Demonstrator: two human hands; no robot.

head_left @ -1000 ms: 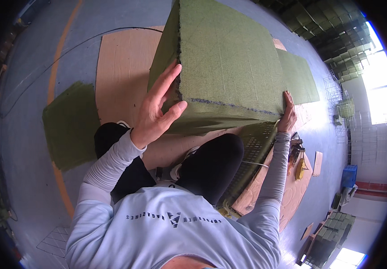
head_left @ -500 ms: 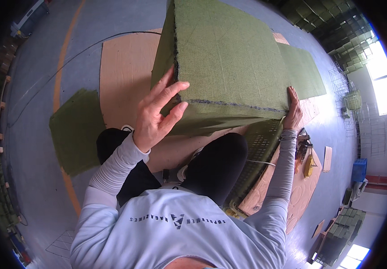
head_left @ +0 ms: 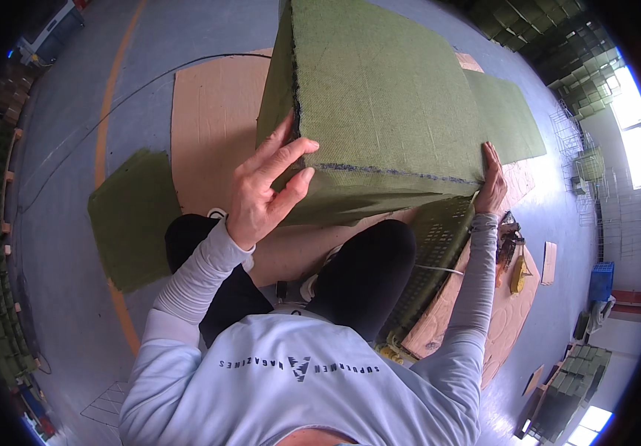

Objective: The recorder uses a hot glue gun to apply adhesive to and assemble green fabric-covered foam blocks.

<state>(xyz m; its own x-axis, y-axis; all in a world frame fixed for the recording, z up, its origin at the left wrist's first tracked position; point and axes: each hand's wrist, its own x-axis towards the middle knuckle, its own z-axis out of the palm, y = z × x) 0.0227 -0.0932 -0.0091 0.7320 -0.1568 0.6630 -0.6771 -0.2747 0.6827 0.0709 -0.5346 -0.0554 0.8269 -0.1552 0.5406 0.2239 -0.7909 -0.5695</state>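
A large green fabric-covered box stands in front of me, with dark seams along its left and near edges. At its near left corner is my left hand, its fingers stretched and apart. The fingertips rest along the left edge, some behind it, while the thumb stands off the near side. My right hand lies flat with fingers extended against the right side, by the near right corner. Neither hand is closed around anything. Below the box's right part, a green perforated plastic crate sits beside my right knee.
Cardboard sheets lie on the grey floor, under and around the box. A green fabric piece is at left, another green sheet at far right. A yellow-handled tool lies on cardboard at right. A black cable crosses the floor.
The whole view has shifted slightly, so everything sits a little farther right. Both hands keep their places on the box, with no clear movement against it.
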